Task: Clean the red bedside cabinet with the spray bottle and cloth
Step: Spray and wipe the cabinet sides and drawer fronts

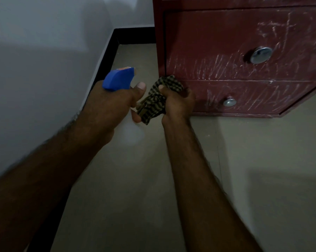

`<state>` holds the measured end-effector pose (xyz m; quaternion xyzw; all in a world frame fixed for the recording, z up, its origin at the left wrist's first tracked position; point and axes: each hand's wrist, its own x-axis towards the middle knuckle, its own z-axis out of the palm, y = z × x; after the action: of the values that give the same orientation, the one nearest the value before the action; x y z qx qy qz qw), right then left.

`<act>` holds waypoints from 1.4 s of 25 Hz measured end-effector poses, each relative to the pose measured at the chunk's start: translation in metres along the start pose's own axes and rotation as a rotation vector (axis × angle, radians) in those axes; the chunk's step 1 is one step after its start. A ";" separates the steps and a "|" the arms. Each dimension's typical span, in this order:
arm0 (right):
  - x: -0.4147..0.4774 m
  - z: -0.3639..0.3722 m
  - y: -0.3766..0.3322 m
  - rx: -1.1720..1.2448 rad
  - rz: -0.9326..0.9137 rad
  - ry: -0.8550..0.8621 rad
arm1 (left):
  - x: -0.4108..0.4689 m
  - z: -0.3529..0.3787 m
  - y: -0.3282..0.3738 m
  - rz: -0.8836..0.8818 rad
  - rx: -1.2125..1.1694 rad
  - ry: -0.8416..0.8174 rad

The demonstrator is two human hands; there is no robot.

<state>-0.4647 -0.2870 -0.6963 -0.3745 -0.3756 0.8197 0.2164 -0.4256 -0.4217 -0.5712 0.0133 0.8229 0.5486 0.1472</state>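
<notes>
The red bedside cabinet (226,42) stands at the upper right, its two drawer fronts covered in pale scratch marks, each with a round metal knob. My left hand (115,104) is wrapped around the spray bottle (117,79); only its blue trigger head shows, nozzle pointing toward the cabinet's left corner. My right hand (177,104) is bunched around a dark checked cloth (155,100), held against the lower left corner of the cabinet front. The bottle's body is hidden by my hand.
A white wall (44,51) runs along the left with a black skirting strip (102,60) down to the beige tiled floor (153,179). The cabinet sits in the corner, with a narrow gap of floor between it and the wall.
</notes>
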 end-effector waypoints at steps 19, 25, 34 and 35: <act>-0.002 -0.002 -0.017 0.058 -0.071 -0.029 | -0.001 0.006 0.006 0.005 -0.017 0.009; -0.009 -0.002 -0.027 -0.020 -0.118 0.060 | -0.003 0.008 0.008 -0.006 -0.007 0.015; -0.005 -0.012 -0.040 -0.009 -0.162 0.047 | -0.010 0.012 0.013 0.034 -0.001 0.009; -0.002 -0.012 -0.039 -0.009 -0.168 0.050 | -0.011 0.013 0.014 0.038 -0.004 0.012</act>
<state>-0.4511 -0.2586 -0.6697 -0.3628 -0.4038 0.7874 0.2920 -0.4139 -0.4064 -0.5610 0.0251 0.8223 0.5531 0.1318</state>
